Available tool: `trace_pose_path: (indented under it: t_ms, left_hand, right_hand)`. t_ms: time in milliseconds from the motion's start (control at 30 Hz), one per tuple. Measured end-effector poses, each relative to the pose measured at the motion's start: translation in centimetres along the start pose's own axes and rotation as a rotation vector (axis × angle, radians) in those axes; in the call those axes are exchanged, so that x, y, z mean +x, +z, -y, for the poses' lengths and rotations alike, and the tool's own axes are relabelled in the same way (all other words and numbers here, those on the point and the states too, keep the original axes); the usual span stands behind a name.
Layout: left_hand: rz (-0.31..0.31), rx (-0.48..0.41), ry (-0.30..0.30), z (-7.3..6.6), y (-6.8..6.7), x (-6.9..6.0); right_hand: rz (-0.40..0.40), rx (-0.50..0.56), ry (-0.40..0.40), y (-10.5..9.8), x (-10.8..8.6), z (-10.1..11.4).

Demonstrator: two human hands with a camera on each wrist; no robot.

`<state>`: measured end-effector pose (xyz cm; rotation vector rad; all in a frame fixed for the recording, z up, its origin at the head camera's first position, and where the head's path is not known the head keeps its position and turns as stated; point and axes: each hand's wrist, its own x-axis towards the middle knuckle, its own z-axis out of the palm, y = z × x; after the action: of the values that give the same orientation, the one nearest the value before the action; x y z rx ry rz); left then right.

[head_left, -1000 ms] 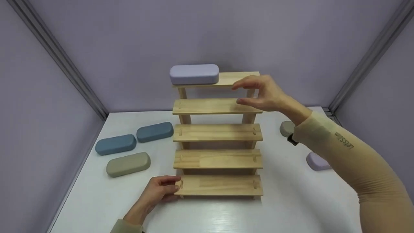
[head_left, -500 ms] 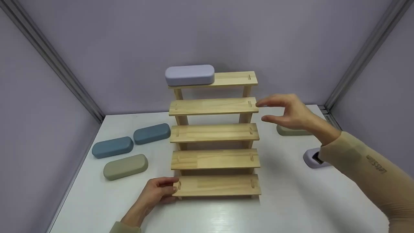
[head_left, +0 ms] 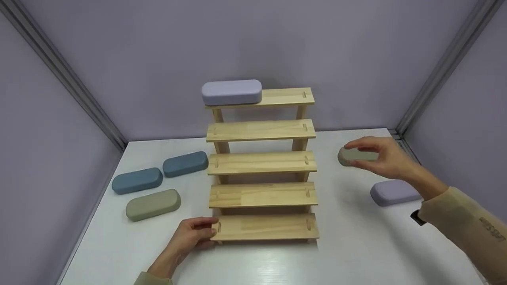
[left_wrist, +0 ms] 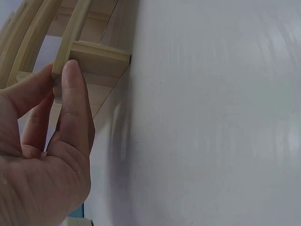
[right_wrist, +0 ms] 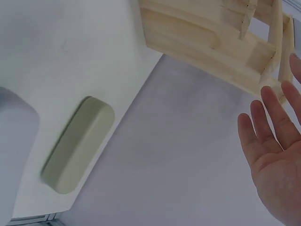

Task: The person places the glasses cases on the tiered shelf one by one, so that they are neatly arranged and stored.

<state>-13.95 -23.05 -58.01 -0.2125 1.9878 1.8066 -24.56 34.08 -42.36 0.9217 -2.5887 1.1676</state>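
Observation:
A stepped wooden display rack (head_left: 263,162) stands mid-table in the head view, with a lilac glasses case (head_left: 231,93) on the left of its top shelf. My left hand (head_left: 190,237) pinches the left end of the lowest shelf; the left wrist view shows thumb and fingers (left_wrist: 73,89) on its edge. To the right of the rack, my right hand (head_left: 388,158) hovers at a sage green glasses case (head_left: 366,155), thumb and fingers spread and partly hiding it. In the right wrist view, that hand (right_wrist: 277,155) is empty and apart from the case.
Another lilac glasses case (head_left: 396,192) lies nearer on the right. Left of the rack lie two blue cases (head_left: 137,181) and a green case (head_left: 153,204). Pale panels (head_left: 253,39) with metal corner posts (head_left: 451,65) enclose the white table (head_left: 356,245) at the back and sides.
My right hand has moved from beside the upper shelves, right and down, to the green case. My left hand keeps its hold on the lowest shelf. The head view shifted slightly.

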Motion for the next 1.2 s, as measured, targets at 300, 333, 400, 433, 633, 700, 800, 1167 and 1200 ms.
trace_pose_path:
  t_ms: [300,333,400,433,633,700,800,1167,1200]
  left_hand:
    - [-0.003,-0.007,0.014,-0.2,0.0,-0.3]
    - [-0.005,-0.008,0.015,-0.2,0.0,-0.3]
    - [-0.006,-0.01,0.017,-0.3,0.0,-0.4]
    - [-0.005,-0.012,0.016,-0.3,0.0,-0.4]
    - [0.0,-0.019,0.013,-0.4,0.2,-0.5]
    - [-0.001,-0.021,0.012,-0.4,0.2,-0.5]
    - [-0.003,-0.021,0.012,-0.4,0.1,-0.4]
    - [-0.012,0.015,-0.004,-0.3,0.1,-0.3]
    - [-0.012,0.017,-0.006,-0.3,0.1,-0.2]
  right_hand:
    - [-0.038,-0.054,0.099,-1.3,-5.4,-4.1]
    - [-0.048,-0.066,0.112,-1.4,-6.0,-4.7]
    - [-0.065,-0.085,0.13,-1.7,-6.9,-5.9]
    - [-0.073,-0.095,0.139,-1.8,-7.4,-6.5]
    - [-0.069,-0.171,0.189,-3.0,-10.4,-9.6]
    - [-0.047,-0.211,0.213,-3.5,-11.1,-10.4]
    - [0.0,-0.288,0.295,-4.1,-12.0,-11.1]
    - [0.175,-0.343,0.47,-4.3,-13.8,-13.7]
    - [0.174,-0.343,0.47,-4.2,-13.9,-13.9]
